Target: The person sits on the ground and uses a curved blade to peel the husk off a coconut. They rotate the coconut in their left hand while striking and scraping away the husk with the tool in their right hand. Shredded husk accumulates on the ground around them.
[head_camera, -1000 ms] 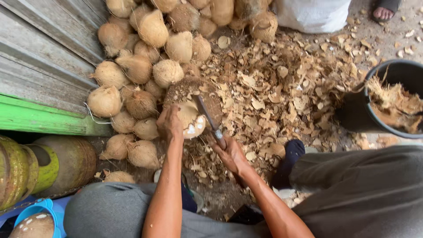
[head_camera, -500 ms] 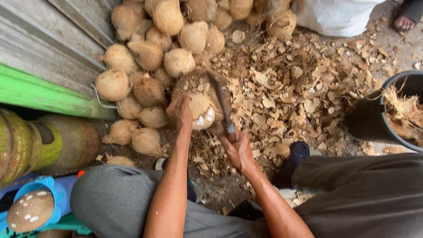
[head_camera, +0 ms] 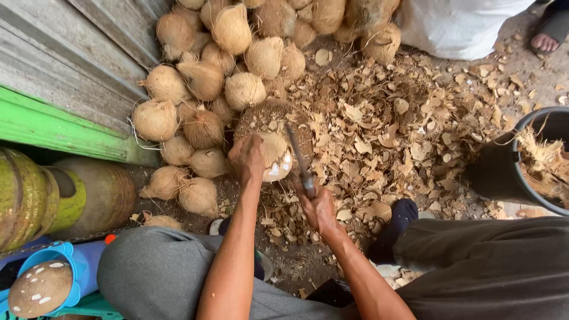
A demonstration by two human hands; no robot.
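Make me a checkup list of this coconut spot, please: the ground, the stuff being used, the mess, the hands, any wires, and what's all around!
Surface: bare dirt ground, mostly covered with husk bits.
Job's things: a partly peeled coconut showing white, resting on a round block; a knife laid against it.
Clutter: brown shell chips spread wide; a pile of husked coconuts.
Hands: left hand steadies the coconut; right hand has its fingers closed around the knife handle.
Cables: nothing seen.
Surroundings: grey plank wall with a green board; black bucket of fibre; white sack; another person's sandalled foot.
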